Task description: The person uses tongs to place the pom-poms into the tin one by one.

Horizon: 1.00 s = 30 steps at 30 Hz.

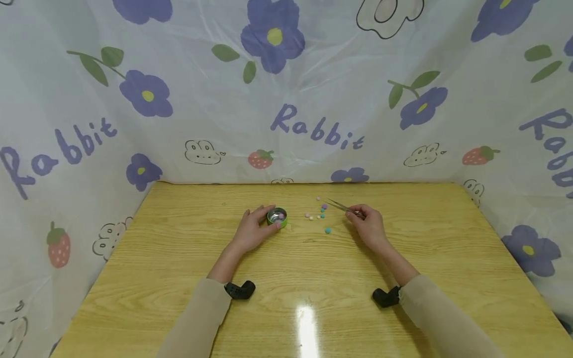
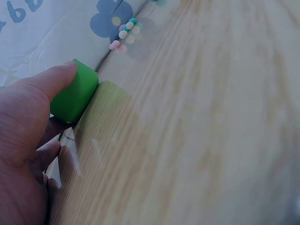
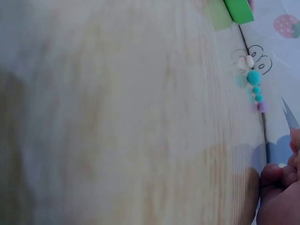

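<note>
A small round tin (image 1: 277,223), green outside and silvery inside, stands on the table with a pale pinkish ball (image 1: 280,217) in it. My left hand (image 1: 252,231) grips the tin between thumb and fingers; its green wall (image 2: 79,93) shows in the left wrist view. In my right hand (image 1: 369,228) I pinch a pair of metal tweezers (image 1: 340,205), their tips pointing left and slightly parted with nothing seen between them. Several small balls lie between the hands, among them a purple ball (image 1: 324,206), a larger blue ball (image 1: 328,230) and a pink ball (image 1: 318,198).
The wooden table (image 1: 286,268) runs back to a white curtain (image 1: 313,89) printed with flowers, rabbits and strawberries. A black wrist device (image 1: 241,290) sits on the left wrist and another black device (image 1: 386,297) on the right.
</note>
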Available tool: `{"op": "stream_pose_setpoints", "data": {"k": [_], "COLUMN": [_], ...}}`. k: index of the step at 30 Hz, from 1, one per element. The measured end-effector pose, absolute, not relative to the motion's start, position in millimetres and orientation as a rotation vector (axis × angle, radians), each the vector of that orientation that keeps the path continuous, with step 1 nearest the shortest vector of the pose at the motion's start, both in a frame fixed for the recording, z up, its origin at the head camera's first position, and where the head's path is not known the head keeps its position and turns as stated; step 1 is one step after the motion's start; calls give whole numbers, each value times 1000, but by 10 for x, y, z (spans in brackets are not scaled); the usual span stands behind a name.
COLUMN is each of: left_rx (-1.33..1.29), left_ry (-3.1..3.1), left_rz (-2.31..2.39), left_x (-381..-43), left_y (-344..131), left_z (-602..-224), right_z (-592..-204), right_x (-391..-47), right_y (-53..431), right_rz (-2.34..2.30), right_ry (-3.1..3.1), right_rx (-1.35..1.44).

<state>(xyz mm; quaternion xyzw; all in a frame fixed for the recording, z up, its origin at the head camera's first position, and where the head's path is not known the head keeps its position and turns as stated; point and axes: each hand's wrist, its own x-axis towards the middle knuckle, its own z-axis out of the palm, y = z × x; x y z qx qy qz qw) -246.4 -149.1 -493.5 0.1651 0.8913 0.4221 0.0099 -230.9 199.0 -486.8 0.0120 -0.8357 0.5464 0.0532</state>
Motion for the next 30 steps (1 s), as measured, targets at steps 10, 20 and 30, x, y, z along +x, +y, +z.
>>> {"op": "stream_pose_setpoints", "data": {"k": [10,20,30], "left_rx": [511,515,532], "left_ry": [2783,2797,2807], "left_rz": [1317,1318,1311], "left_x": [-2471,-2483,-2463], "left_y": [-1495,-1490,-1485], "left_z": [-4942,-4971,-4961], "right_z": [-4903,-4920,-4957], "right_x": [-2362,-2390,-2395], "right_y": [1982,1976,1966], "right_rz": [1538,1436,1368], "right_ry": [-2584,-2622,-2628], "right_rx": [34,54,105]}}
